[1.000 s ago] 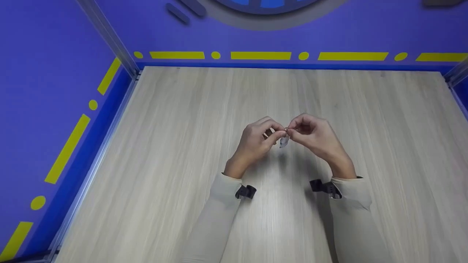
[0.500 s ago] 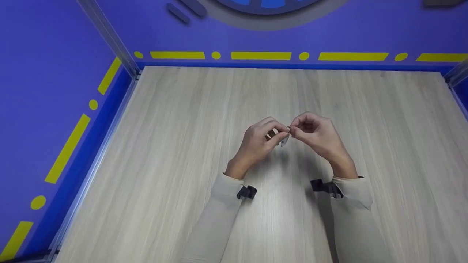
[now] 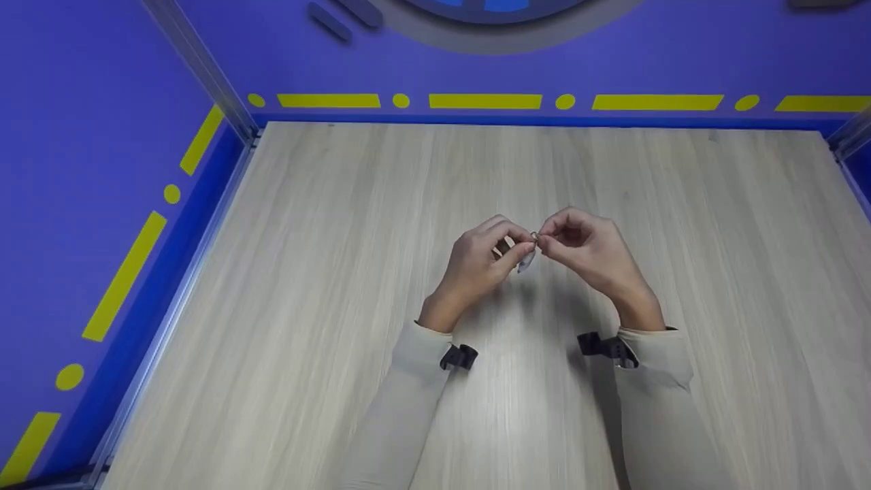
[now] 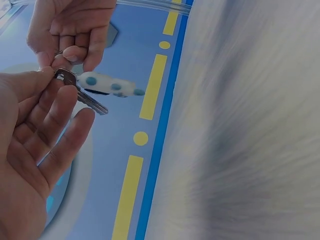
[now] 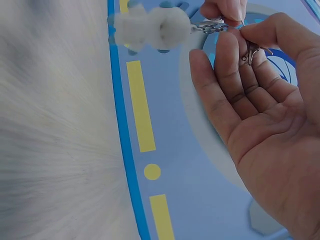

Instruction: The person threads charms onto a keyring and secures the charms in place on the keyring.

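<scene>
In the head view, my left hand (image 3: 474, 257) and right hand (image 3: 590, 257) meet fingertip to fingertip above the table, holding a keychain. A white figurine (image 5: 172, 27) with teal spots hangs from a short metal chain (image 5: 209, 28). Beside the figurine, a metal key (image 4: 91, 100) with a dark head points outward in the left wrist view. My left thumb and index finger pinch the keychain by the key's head. The right thumb and index finger pinch the ring end, where a small coppery metal piece (image 5: 251, 51) sticks out near the fingers. Fingertips hide most of the ring.
A pale wood-grain table (image 3: 326, 272) lies beneath both hands. Blue panels (image 3: 476, 75) with yellow dashes stand along its back and left sides, joined by a metal corner post (image 3: 204, 64). Dark straps (image 3: 459, 357) circle both sleeve cuffs.
Both hands have shifted only slightly, first a little right and then back. The pinch on the keychain stays, and the hanging figurine swings a little.
</scene>
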The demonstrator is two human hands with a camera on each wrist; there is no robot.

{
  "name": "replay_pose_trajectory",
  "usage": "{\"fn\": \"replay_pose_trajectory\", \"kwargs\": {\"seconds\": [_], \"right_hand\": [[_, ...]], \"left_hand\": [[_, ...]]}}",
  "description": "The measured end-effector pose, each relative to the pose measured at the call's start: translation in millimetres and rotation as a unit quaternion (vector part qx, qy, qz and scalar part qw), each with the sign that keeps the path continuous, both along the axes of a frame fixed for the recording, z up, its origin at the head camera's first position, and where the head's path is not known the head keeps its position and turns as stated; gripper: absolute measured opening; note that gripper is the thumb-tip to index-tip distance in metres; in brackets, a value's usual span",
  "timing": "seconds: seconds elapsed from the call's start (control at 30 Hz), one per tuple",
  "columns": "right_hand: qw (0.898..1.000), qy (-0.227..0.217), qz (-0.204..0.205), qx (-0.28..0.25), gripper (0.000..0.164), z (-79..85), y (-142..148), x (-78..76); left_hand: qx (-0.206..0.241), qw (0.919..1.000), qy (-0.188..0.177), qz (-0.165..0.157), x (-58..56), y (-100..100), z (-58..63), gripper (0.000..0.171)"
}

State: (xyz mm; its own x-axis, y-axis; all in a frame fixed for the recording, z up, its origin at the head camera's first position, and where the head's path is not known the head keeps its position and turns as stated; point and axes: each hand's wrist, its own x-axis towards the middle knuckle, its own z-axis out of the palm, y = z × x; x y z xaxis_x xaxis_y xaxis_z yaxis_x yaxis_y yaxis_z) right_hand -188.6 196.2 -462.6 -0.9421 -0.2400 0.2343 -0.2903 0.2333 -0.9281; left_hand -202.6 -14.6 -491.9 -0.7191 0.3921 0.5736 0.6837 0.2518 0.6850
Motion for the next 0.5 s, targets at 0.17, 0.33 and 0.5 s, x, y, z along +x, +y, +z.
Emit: {"fn": "replay_pose_trajectory", "kwargs": {"seconds": [0.17, 0.33, 0.5], "right_hand": [[1.000, -0.004, -0.009, -0.005, 0.008, -0.5, 0.8, -0.2], [1.000, -0.006, -0.012, -0.003, 0.006, 0.1, 0.9, 0.0], [1.000, -0.001, -0.006, 0.002, 0.005, 1.3, -0.2, 0.3]], "left_hand": [[0.007, 0.9999, 0.005, -0.010, -0.2, 0.8, 0.4, 0.009], [0.015, 0.9998, 0.000, -0.015, -0.7, 1.6, -0.3, 0.010], [0.003, 1.0000, 0.003, 0.003, -0.2, 0.8, -0.1, 0.009]]}}
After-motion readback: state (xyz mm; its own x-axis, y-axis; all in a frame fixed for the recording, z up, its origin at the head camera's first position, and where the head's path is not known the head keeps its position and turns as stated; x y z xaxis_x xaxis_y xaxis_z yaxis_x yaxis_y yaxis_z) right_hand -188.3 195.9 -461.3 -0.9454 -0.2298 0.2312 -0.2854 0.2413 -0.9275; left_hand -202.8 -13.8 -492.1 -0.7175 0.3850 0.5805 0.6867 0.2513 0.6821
